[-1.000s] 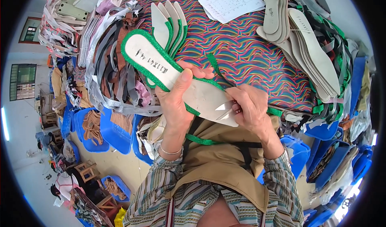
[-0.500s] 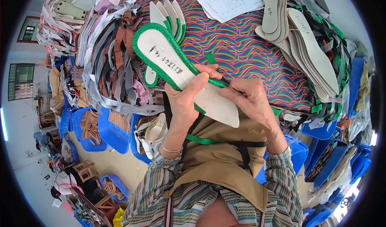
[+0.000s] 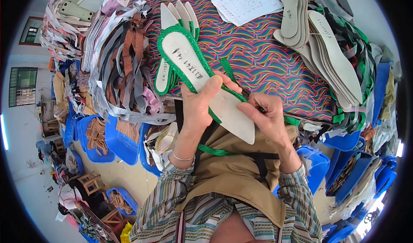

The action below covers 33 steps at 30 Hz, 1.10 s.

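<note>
A: Landmark piece?
B: Insole, white, one; green glitter edging around its rounded end, pointed end bare.
A: Hands on the insole?
B: Left hand, gripping its middle, thumb on top. Right hand, thumb against its edge near the pointed end, fingers curled about a dark object, mostly hidden.
A: Beyond the insole?
B: Green-edged insoles, grouped; paper sheets, white, marked, farther right.
A: Right of it?
B: Beige insoles, stacked.
A: Left of it?
B: Strips, brown, grey, silvery, bundled.
A: Below it?
B: Apron, tan.
</note>
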Tool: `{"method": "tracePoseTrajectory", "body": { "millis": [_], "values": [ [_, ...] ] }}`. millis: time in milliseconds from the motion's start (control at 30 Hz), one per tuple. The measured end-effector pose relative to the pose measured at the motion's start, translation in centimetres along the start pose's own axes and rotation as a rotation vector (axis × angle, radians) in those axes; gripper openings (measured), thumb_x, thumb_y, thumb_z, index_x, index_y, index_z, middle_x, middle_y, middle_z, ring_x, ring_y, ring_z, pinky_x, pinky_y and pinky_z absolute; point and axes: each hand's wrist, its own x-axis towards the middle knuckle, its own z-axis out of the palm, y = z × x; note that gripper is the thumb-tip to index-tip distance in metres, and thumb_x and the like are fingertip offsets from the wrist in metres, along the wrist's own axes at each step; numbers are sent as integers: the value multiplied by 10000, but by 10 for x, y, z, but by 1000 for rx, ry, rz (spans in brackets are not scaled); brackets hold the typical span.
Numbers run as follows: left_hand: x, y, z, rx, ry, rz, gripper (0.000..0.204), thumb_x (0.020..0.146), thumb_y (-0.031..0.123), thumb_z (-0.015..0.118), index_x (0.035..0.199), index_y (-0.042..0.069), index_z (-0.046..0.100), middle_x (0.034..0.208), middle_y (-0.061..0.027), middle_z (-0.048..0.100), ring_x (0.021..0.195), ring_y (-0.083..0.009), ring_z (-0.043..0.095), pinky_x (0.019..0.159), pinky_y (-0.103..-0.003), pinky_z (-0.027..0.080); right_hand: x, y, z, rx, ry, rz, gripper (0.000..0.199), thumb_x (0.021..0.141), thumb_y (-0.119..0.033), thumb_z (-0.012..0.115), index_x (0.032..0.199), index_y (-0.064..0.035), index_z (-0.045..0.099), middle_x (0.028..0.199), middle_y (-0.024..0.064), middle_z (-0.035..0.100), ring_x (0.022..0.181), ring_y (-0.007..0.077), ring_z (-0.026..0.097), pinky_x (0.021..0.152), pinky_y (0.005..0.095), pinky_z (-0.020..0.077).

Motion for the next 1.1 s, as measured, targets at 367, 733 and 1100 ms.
{"method": "tracePoseTrajectory", "body": {
  "millis": [367, 733, 1100],
  "values": [
    [-11, -10, -1, 410, 128, -15, 172, 816, 88, 779, 905, -21, 680, 752, -45, 676, 630, -97, 624, 555, -257, 484, 22, -16, -5, 38, 129, 81, 225, 860, -69, 708, 688, 0, 581, 625, -32, 516, 592, 28, 427, 514, 240, 335],
    [-22, -16, -5, 651, -68, -118, 157, 808, 112, 775, 882, -11, 710, 714, -8, 670, 621, -51, 571, 544, -238, 445, 55, -21, -21, 40, -16, -24, 220, 930, -175, 655, 784, -14, 617, 657, -78, 470, 598, 10, 366, 507, 216, 262],
    [-1, -19, -9, 135, -381, -458, 444, 863, 380, 732, 1030, -17, 628, 605, -41, 572, 498, -164, 557, 514, -266, 477, 73, -10, -10, 767, 35, 71, 192, 948, -244, 647, 861, -73, 627, 646, -84, 447, 530, 1, 317, 468, 212, 232]
  ]
}}
